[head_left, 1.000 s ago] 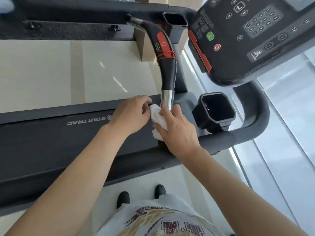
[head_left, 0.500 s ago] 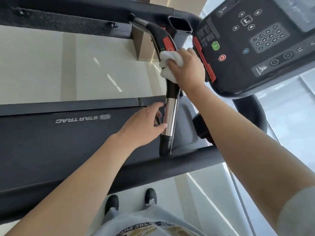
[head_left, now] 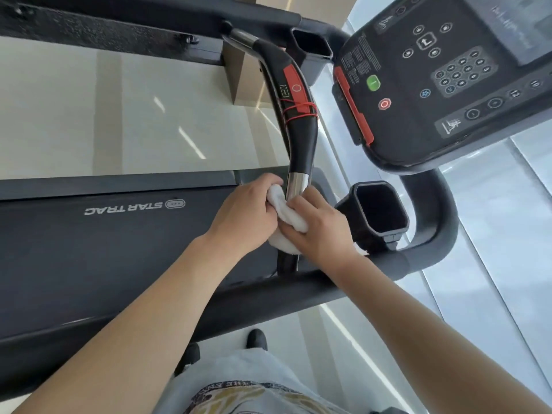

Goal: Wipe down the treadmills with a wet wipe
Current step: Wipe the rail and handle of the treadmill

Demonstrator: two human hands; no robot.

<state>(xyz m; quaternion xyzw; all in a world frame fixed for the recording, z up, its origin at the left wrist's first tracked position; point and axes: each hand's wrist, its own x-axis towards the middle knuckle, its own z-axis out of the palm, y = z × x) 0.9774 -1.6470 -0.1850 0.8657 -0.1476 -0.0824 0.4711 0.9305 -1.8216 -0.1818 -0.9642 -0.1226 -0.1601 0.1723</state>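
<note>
at the front of the treadmill (head_left: 119,249), below the console (head_left: 448,85): curved handlebar (head_left: 300,138) under cleaning, lower chrome section. left hand (head_left: 242,216) and right hand (head_left: 322,231) both curled on the white wet wipe (head_left: 286,218), bunched against the bar's lower end. advised: wrap wipe fully round the bar, keep firm even pressure, cover the underside, avoid snagging the red cord (head_left: 298,110) and pressing the stop button (head_left: 384,104).

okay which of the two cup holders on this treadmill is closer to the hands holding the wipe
The near cup holder, just right of the right hand, below the console. The far cup holder sits at the top of the picture, beyond the curved handlebar.
</note>
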